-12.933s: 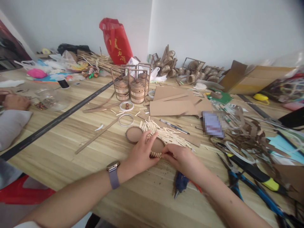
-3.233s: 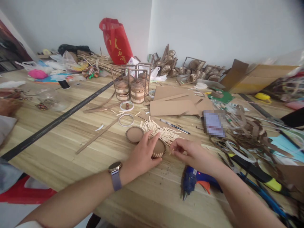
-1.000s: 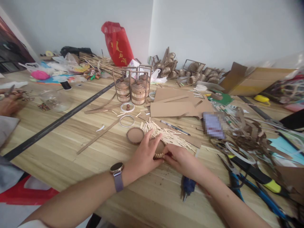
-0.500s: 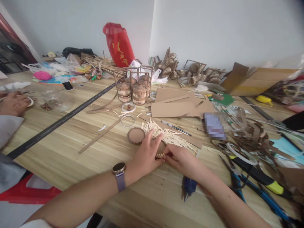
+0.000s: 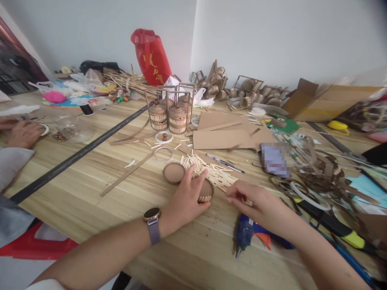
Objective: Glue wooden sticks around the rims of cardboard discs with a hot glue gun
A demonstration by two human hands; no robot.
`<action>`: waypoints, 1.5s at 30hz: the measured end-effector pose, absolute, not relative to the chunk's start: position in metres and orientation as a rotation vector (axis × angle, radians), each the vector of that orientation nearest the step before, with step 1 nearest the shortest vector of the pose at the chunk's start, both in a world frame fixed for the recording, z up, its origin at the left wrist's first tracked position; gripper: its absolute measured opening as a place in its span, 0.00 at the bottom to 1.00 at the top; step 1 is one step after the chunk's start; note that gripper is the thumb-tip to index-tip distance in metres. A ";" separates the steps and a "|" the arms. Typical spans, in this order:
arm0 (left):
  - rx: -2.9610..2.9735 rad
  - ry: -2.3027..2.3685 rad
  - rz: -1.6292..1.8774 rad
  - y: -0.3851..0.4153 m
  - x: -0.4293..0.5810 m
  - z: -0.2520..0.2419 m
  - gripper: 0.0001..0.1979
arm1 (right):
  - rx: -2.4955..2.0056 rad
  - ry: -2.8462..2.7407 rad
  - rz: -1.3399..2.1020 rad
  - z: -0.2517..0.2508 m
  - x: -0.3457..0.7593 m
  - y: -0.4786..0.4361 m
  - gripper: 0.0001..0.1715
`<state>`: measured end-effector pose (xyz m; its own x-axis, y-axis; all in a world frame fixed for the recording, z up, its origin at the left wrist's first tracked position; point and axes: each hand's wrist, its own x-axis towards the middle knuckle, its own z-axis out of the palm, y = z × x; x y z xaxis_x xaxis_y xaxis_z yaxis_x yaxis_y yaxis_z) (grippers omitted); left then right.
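My left hand (image 5: 186, 197) grips a small round cardboard tray (image 5: 207, 188) by its side, thumb at the front and fingers over the far rim. Short wooden sticks line the tray's near edge. At the right end of a loose heap of pale sticks (image 5: 216, 173) is my right hand (image 5: 256, 203), its fingers curled and the tips drawn close together. Whatever lies between those tips is too small to make out. A second round tray (image 5: 174, 172) rests just left of the held one. Below my right hand lies a blue glue gun (image 5: 244, 231), nozzle toward me.
Lidded stick baskets in frames (image 5: 177, 117) stand behind white rings (image 5: 163, 154). Cardboard sheets (image 5: 223, 139), a pen (image 5: 225, 162) and brown strips (image 5: 323, 161) lie beyond and to the right. Another person's hand (image 5: 26, 135) is at the far left.
My right hand has left the tray's edge and moved right to the end of the stick heap, uncovering more of the tray and the glue gun. My left hand stays on the tray.
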<state>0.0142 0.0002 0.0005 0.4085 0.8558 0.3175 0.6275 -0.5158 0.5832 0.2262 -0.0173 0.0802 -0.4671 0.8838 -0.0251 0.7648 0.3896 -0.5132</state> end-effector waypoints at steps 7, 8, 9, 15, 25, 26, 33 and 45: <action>2.252 1.276 0.842 -0.001 0.014 0.002 0.49 | -1.762 -2.413 0.806 0.065 0.293 -0.041 0.10; 2.258 1.274 0.846 -0.001 0.014 0.001 0.49 | -1.792 -2.413 0.817 0.061 0.299 -0.043 0.08; 2.265 1.272 0.850 -0.001 0.014 0.001 0.49 | -1.812 -2.414 0.852 0.057 0.303 -0.045 0.07; 2.302 1.265 0.879 -0.001 0.013 -0.001 0.50 | -1.806 -2.432 0.950 0.056 0.298 -0.048 0.03; 2.295 1.257 0.876 0.000 0.012 0.000 0.50 | -1.665 -2.304 0.876 0.064 0.295 -0.053 0.10; 2.294 1.256 0.875 0.000 0.012 0.000 0.50 | -1.663 -2.248 0.858 0.063 0.296 -0.053 0.11; 2.301 1.240 0.868 -0.001 0.012 0.000 0.49 | -1.633 -1.974 0.816 0.043 0.296 -0.047 0.21; 2.313 1.223 0.885 -0.002 0.011 0.000 0.49 | -1.616 -1.816 1.046 0.027 0.264 -0.043 0.23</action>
